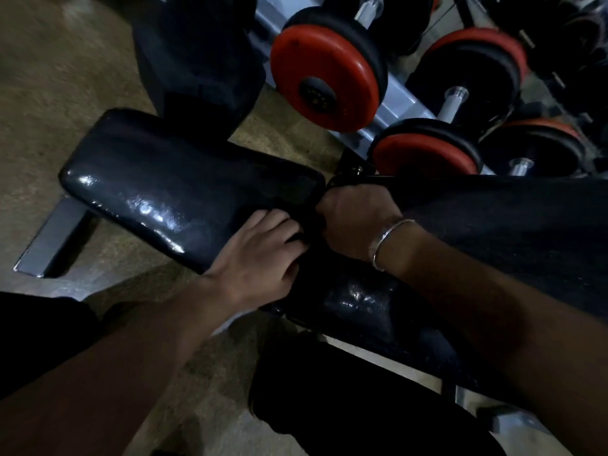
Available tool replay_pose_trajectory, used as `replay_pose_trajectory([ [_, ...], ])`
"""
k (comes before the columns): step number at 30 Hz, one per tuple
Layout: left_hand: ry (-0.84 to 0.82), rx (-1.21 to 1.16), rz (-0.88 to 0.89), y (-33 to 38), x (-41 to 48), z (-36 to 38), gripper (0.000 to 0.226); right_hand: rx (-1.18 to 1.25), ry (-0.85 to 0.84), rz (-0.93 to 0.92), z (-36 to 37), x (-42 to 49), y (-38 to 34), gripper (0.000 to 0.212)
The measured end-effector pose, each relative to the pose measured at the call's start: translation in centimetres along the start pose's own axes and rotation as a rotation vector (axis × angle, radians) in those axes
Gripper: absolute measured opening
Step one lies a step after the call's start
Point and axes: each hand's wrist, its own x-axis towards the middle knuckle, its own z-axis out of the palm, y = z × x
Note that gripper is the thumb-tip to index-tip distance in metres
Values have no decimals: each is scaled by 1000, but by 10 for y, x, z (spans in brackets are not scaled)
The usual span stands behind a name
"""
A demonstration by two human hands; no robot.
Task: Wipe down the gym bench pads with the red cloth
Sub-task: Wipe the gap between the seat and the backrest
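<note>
The black gym bench runs across the view, its glossy seat pad at the left and its long back pad at the right. My two hands meet at the gap between the pads. My left hand lies on the seat pad's near end with fingers curled around a fold of cloth. The cloth looks dark in this dim light and drapes over the gap. My right hand, with a metal bangle on its wrist, is a closed fist gripping the cloth's upper part.
A dumbbell rack with red-and-black dumbbells stands just behind the bench. A dark upholstered block sits at the back. The bench's metal foot sticks out on the brown floor at the left. My dark-clothed legs are below.
</note>
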Motion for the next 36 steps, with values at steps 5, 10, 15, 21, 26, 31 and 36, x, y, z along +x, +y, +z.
replay_pose_trajectory([
  [5,-17,-218,45,17,4,1,37,106,-27,-38,-14,-13,34,34],
  [10,-47,-378,-74,31,1,0,49,44,38,78,-10,20,57,32],
  [15,-60,-462,-105,35,1,1,49,149,-57,-36,-8,16,57,34],
  [21,-55,-474,-118,35,0,2,56,57,-13,155,-14,42,77,36],
  [26,-27,-500,-140,32,1,3,53,210,-90,29,-11,28,68,30],
  [31,-16,-498,-166,33,-2,3,60,117,-62,86,-26,12,101,26],
  [36,-13,-517,-208,33,0,2,53,121,-60,49,-21,10,78,28],
])
